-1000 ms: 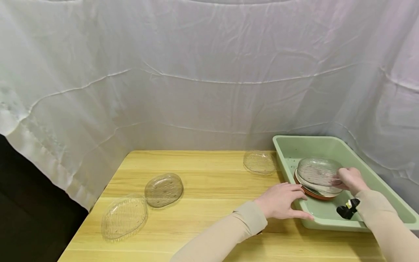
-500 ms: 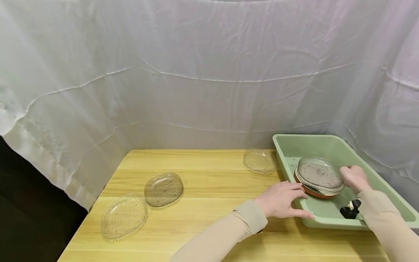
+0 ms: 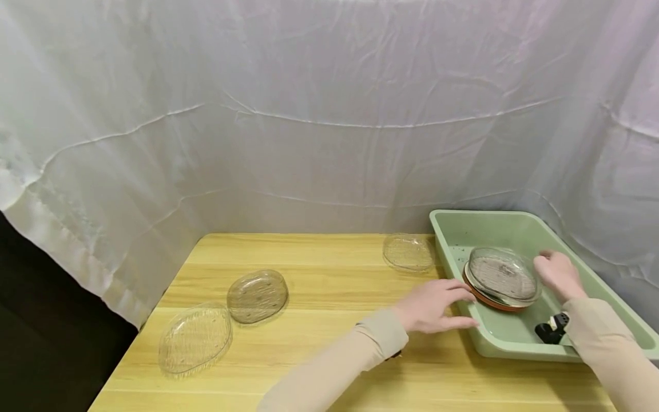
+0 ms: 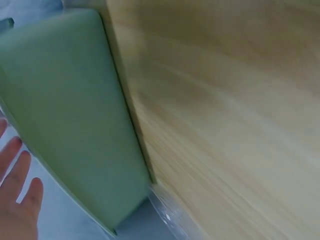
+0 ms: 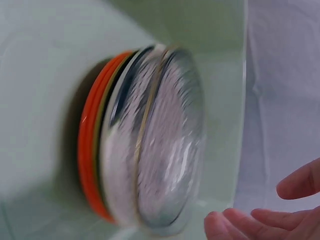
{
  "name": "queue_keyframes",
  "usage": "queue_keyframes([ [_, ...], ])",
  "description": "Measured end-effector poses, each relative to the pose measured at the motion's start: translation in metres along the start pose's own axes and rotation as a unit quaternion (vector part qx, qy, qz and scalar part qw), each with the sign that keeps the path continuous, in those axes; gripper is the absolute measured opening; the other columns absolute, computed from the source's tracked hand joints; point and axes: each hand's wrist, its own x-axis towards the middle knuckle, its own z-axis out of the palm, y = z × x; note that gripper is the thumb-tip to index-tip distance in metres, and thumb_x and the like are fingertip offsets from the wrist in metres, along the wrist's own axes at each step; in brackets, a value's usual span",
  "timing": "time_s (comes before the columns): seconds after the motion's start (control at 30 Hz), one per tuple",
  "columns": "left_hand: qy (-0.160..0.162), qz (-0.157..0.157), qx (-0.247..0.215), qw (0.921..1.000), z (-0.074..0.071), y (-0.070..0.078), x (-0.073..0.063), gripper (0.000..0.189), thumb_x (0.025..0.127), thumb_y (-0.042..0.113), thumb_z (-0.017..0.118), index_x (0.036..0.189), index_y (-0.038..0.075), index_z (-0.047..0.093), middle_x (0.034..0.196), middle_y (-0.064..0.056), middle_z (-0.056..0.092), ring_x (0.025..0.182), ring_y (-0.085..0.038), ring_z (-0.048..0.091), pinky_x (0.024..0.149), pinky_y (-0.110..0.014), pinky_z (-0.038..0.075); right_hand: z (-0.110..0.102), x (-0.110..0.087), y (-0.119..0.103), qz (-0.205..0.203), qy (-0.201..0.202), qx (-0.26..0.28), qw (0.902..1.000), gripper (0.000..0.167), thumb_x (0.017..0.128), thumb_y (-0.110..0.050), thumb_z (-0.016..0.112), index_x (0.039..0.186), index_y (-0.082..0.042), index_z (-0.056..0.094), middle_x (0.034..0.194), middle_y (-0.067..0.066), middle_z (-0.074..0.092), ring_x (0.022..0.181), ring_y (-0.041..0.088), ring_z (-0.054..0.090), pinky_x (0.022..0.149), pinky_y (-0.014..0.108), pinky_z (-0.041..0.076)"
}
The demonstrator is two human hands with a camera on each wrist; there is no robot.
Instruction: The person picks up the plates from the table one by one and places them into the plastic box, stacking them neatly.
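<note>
A pale green tub [image 3: 501,226] stands at the right end of the desk [image 3: 329,320], close to its back edge. In the tub lies a stack of plates [image 3: 503,277], set against the left wall: orange-red plates [image 5: 93,137] at the bottom, a pale layer [image 5: 117,155] between, and a clear ridged dish [image 5: 170,145] on top. Just to the right of this stack is the right grip [image 3: 558,273], apart from it and wide, thumb parted from loosely bent fingers. The left grip [image 3: 432,306] is wide too, fingers spread toward the tub's left rim; whether they touch it I cannot tell. A small black device [image 3: 551,330] shows at the right cuff. One clear dish [image 3: 409,253] lies by the desk's back edge, just left of the tub. Toward the left edge sit a brownish see-through dish [image 3: 257,296] and, closer to that edge, a larger clear dish [image 3: 197,339], side by side. A grey-white curtain [image 3: 334,166] hangs behind the back edge.
</note>
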Motion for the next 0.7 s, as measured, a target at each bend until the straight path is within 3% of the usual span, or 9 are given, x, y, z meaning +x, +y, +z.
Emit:
queue_keyframes([
  [0.07,0.019,-0.009,-0.008,0.9997,-0.002,-0.009,-0.003,0.053,0.100,0.059,0.048,0.141,0.025,0.056,0.146,0.010,0.055,0.134,-0.003,0.052,0.117,-0.014,0.035,0.001,-0.001,-0.010,-0.009,0.013,0.013,0.9998,0.062,0.095,-0.014,0.030,0.146,0.019,0.029,0.146,0.047,0.032,0.131,0.064,0.034,0.101,0.069,0.038],
  [0.1,0.031,-0.013,-0.009,0.9994,-0.002,-0.013,-0.005,0.052,0.101,0.058,0.048,0.139,0.025,0.057,0.144,0.009,0.057,0.132,-0.004,0.053,0.116,-0.015,0.036,0.002,-0.001,-0.016,-0.013,0.023,0.017,0.9995,0.061,0.095,-0.015,0.031,0.146,0.018,0.031,0.144,0.045,0.037,0.128,0.061,0.042,0.098,0.066,0.042],
  [0.2,0.060,-0.038,-0.006,0.9975,-0.002,-0.027,-0.010,0.047,0.103,0.054,0.047,0.136,0.024,0.059,0.139,0.008,0.060,0.129,-0.007,0.057,0.114,-0.019,0.041,0.005,-0.006,-0.036,-0.028,0.045,0.040,0.9978,0.057,0.099,-0.017,0.035,0.146,0.015,0.037,0.136,0.041,0.051,0.097,0.026,0.069,0.086,0.040,0.054],
  [0.3,0.075,-0.072,0.005,0.9946,-0.001,-0.041,-0.014,0.043,0.103,0.049,0.048,0.135,0.023,0.060,0.138,0.006,0.061,0.128,-0.010,0.059,0.113,-0.024,0.044,0.008,-0.012,-0.056,-0.048,0.057,0.071,0.9947,0.054,0.102,-0.019,0.035,0.146,0.013,0.040,0.129,0.036,0.060,0.071,-0.012,0.057,0.066,0.014,0.049],
  [0.37,0.075,-0.097,0.012,0.9924,0.001,-0.049,-0.015,0.043,0.103,0.047,0.049,0.137,0.022,0.059,0.141,0.004,0.060,0.131,-0.012,0.057,0.115,-0.027,0.044,0.009,-0.017,-0.068,-0.066,0.064,0.081,0.9924,0.052,0.102,-0.018,0.034,0.145,0.012,0.042,0.129,0.035,0.061,0.070,-0.020,0.051,0.062,0.008,0.049],
  [0.4,0.073,-0.108,0.015,0.9913,0.002,-0.053,-0.016,0.043,0.103,0.046,0.049,0.137,0.022,0.058,0.141,0.004,0.059,0.132,-0.012,0.056,0.116,-0.028,0.044,0.010,-0.019,-0.073,-0.076,0.069,0.078,0.9916,0.051,0.102,-0.016,0.034,0.144,0.012,0.043,0.128,0.034,0.062,0.071,-0.020,0.051,0.062,0.008,0.048],
  [0.5,0.061,-0.145,0.031,0.9871,0.008,-0.064,-0.017,0.043,0.103,0.046,0.049,0.138,0.023,0.057,0.143,0.004,0.057,0.134,-0.014,0.054,0.116,-0.031,0.044,0.012,-0.024,-0.086,-0.104,0.086,0.053,0.9894,0.049,0.099,-0.012,0.037,0.142,0.008,0.048,0.126,0.030,0.065,0.083,-0.001,0.063,0.067,0.012,0.046],
  [0.63,0.017,-0.197,0.050,0.9790,0.012,-0.073,-0.019,0.043,0.103,0.048,0.048,0.139,0.026,0.056,0.151,0.002,0.051,0.141,-0.018,0.049,0.118,-0.037,0.042,0.018,-0.031,-0.100,-0.133,0.085,0.024,0.9871,0.049,0.097,-0.009,0.038,0.142,0.006,0.048,0.128,0.029,0.064,0.107,0.040,0.066,0.082,0.038,0.052],
  [0.7,-0.005,-0.217,0.052,0.9748,0.015,-0.079,-0.021,0.044,0.102,0.048,0.048,0.140,0.026,0.056,0.155,0.000,0.047,0.144,-0.020,0.045,0.119,-0.040,0.040,0.023,-0.035,-0.107,-0.145,0.081,0.020,0.9860,0.049,0.096,-0.008,0.038,0.143,0.006,0.047,0.131,0.030,0.062,0.112,0.047,0.063,0.087,0.052,0.052],
])
